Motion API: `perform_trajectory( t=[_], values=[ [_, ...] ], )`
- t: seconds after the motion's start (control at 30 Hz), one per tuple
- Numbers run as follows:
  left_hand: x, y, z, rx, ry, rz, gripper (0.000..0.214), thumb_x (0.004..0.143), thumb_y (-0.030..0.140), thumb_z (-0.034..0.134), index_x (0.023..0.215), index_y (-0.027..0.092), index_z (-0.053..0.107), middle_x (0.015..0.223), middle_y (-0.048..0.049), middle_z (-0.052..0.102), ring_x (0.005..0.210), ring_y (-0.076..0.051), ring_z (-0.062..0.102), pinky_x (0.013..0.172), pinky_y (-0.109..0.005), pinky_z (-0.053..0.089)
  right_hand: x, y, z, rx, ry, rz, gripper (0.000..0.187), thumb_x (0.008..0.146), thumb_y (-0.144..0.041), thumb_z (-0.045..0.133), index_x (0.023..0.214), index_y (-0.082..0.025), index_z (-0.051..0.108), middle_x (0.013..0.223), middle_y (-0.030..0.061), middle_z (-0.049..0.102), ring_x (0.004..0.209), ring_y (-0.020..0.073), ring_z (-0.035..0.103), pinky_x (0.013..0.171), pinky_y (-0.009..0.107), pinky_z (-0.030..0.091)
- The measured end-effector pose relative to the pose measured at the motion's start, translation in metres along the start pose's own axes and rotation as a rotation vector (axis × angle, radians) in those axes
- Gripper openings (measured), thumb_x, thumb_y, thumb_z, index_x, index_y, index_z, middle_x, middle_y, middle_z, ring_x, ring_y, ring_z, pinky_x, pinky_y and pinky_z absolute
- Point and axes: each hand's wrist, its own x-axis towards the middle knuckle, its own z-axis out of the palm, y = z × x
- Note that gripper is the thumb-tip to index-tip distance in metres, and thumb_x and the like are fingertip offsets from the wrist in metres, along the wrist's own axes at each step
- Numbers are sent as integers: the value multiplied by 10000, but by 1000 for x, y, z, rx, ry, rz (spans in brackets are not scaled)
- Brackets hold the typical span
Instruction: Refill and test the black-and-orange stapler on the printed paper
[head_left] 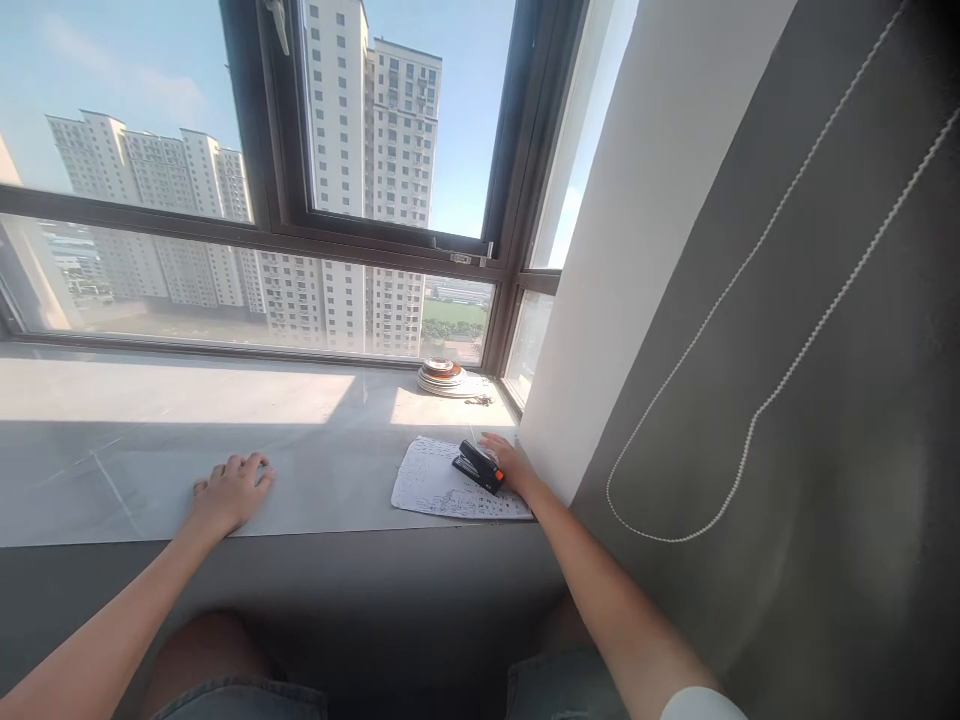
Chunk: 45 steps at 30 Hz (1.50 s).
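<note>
On the marble windowsill, a black stapler (478,467) with an orange part at its right end lies tilted across handwritten sheets of paper (424,485). My right hand (513,464) is at the stapler's right end, fingers stretched out along its far side. Part of that hand is hidden behind the stapler, and I cannot tell whether it touches it. Well to the left, my left hand (234,492) rests on the sill, fingers apart and lightly bent, with nothing in it.
A stack of round, plate-like things (442,380) stands in the far right corner, with a small dark chain-like item (478,400) before it. The window frame (375,235) bounds the sill behind. At right, a beaded blind cord (675,538) hangs before the grey wall.
</note>
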Motion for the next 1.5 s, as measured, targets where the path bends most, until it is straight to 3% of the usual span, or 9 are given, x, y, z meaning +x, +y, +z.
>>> perform_trajectory(
  t=[0.23,0.33,0.43,0.5,0.63,0.8,0.97,1.13,1.5],
  values=[
    [-9,8,2,-78,78,24,511,967,479,327,1281,201,619,1346,-216,589,1272,-421,540,1057,-638,399,16,-21,29,-130,-175,-27,658,917,-148,550,1566,-235,489,1665,98,401,1571,285,329,1297,493,262],
    [-9,7,1,-171,113,-6,431,963,449,377,1209,222,647,1311,-196,612,1278,-402,548,1091,-620,384,41,-57,53,-133,-202,-118,650,943,-120,509,1588,-168,441,1672,131,383,1575,274,320,1309,448,233],
    [-7,-1,-2,-396,187,-137,373,970,395,386,1137,211,664,1301,-182,640,1259,-361,581,1088,-537,424,75,-106,90,-121,-218,-176,569,996,-181,508,1563,-209,461,1661,107,410,1573,259,327,1302,443,259],
    [-5,-8,-2,-567,266,-233,362,972,369,380,1104,194,667,1280,-174,667,1212,-336,611,1033,-477,475,99,-141,118,-117,-225,-191,484,1044,-224,469,1526,-183,491,1635,145,440,1564,291,342,1287,501,279],
    [-1,-22,0,-796,412,-363,312,924,356,445,1056,198,681,1176,-131,729,1097,-315,653,909,-436,531,143,-201,167,-49,-235,-258,409,1091,-277,428,1479,-186,520,1623,124,463,1550,243,367,1292,447,273],
    [1,-27,6,-895,512,-439,274,846,323,488,984,201,691,1090,-111,755,1008,-295,682,855,-412,546,164,-233,198,-35,-266,-321,428,1112,-334,382,1487,-167,504,1628,134,452,1565,268,330,1282,493,276],
    [3,-27,8,-852,501,-414,257,809,313,488,933,210,689,1057,-116,764,1010,-305,690,902,-422,538,153,-217,191,-40,-220,-336,500,1097,-317,398,1582,-195,414,1722,114,275,1620,263,175,1305,515,214],
    [4,-29,8,-781,455,-369,246,788,302,486,907,214,682,1044,-134,770,1047,-326,694,950,-443,527,128,-181,165,-56,-198,-255,518,1086,-315,419,1587,-185,413,1715,121,295,1615,264,199,1306,472,231],
    [1,-21,-3,-534,298,-229,259,814,238,465,931,204,694,998,-158,748,1049,-372,671,930,-472,527,63,-86,73,-91,-184,-113,507,1030,-255,474,1534,-215,509,1665,95,407,1603,251,246,1312,478,228]
  ],
)
